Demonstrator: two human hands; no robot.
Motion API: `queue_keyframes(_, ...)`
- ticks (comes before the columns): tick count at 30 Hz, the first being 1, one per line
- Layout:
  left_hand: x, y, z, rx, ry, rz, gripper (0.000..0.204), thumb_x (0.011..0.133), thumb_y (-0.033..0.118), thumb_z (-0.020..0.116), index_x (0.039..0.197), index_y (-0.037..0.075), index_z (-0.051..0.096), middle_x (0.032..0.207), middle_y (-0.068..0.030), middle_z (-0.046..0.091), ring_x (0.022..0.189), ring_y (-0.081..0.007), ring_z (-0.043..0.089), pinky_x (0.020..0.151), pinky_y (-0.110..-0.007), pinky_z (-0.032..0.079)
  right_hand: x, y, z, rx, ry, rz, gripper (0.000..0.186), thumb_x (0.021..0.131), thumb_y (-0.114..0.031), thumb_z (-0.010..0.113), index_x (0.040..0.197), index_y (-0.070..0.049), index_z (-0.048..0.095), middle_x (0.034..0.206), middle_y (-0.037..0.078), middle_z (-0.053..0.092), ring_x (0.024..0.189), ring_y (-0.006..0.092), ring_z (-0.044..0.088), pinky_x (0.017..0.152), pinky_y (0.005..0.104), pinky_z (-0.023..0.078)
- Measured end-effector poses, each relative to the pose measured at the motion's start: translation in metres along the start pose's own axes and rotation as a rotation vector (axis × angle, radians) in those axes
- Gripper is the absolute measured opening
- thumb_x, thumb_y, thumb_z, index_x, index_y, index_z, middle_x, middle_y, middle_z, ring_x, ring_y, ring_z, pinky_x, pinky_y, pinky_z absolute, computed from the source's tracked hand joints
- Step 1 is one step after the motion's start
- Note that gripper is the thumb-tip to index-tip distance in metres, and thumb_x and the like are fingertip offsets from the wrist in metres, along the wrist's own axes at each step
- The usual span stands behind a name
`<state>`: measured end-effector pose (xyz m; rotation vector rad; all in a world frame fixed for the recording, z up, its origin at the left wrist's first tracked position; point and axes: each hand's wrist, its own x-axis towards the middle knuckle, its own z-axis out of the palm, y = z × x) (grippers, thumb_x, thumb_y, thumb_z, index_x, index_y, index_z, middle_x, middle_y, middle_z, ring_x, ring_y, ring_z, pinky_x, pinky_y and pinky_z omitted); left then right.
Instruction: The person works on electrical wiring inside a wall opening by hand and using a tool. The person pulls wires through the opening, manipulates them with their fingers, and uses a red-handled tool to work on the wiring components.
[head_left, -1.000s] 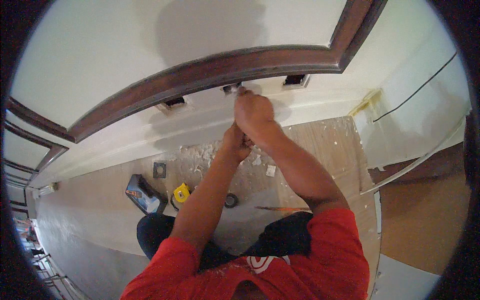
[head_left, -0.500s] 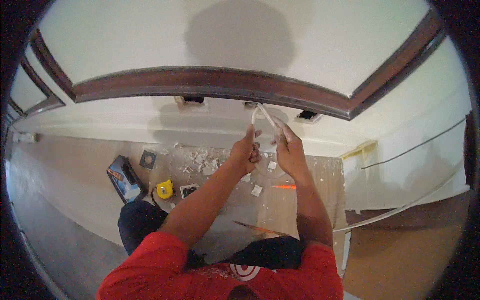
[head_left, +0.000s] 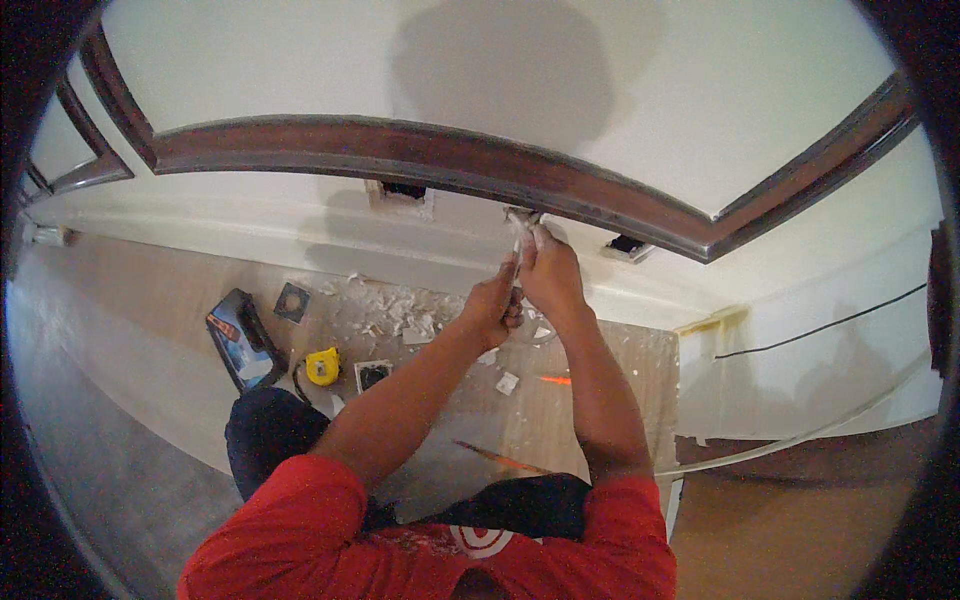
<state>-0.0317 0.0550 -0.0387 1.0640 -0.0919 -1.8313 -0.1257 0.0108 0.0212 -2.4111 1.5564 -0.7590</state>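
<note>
A white cable (head_left: 517,243) runs from the middle hole (head_left: 521,214) in the wall, just below the dark wood moulding. My left hand (head_left: 490,308) is closed round the cable a little below the hole. Close beside it, my right hand (head_left: 553,272) pinches the cable at the mouth of the hole, its fingertips against the wall. The fingers partly hide the cable there. Square cut-outs open in the wall on either side, the left hole (head_left: 404,190) and the right hole (head_left: 626,244).
Plaster rubble (head_left: 400,310) litters the floor along the wall. A yellow tape measure (head_left: 322,367), a dark tool box (head_left: 245,340), and square black-centred fittings (head_left: 373,376) lie to the left. An orange-tipped tool (head_left: 555,380) is nearer my right arm. A pale cable (head_left: 790,441) curves along the right.
My right hand has moved up and inward to the middle hole. The cable's loop between my hands has closed up. My left hand keeps its grip; the view has tilted slightly.
</note>
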Motion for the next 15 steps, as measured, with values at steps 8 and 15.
queue_keyframes(8,0.016,-0.023,0.003,-0.095,-0.053,0.177,0.047,0.098,0.045,0.049,0.118,0.004,0.057,0.062,-0.0004,0.041,0.043,-0.0103,0.034,0.038,-0.027,0.027,-0.009,-0.001,-0.026,-0.089,-0.032,0.01,0.039,0.101,-0.03,0.039,0.117,-0.001,0.057,0.087,0.024,0.065,0.077,0.0387,0.065,0.073,0.0473,0.053)
queue_keyframes(15,-0.011,-0.012,0.027,-0.262,0.003,0.082,0.056,0.094,0.052,0.053,0.123,0.004,0.056,0.059,0.0002,0.039,0.041,-0.0101,0.033,0.037,-0.027,0.028,-0.085,0.09,-0.012,1.522,-0.195,0.589,0.058,0.1,-0.046,0.042,0.148,-0.015,0.031,0.09,0.011,0.064,0.068,0.0274,0.066,0.07,0.0447,0.057)
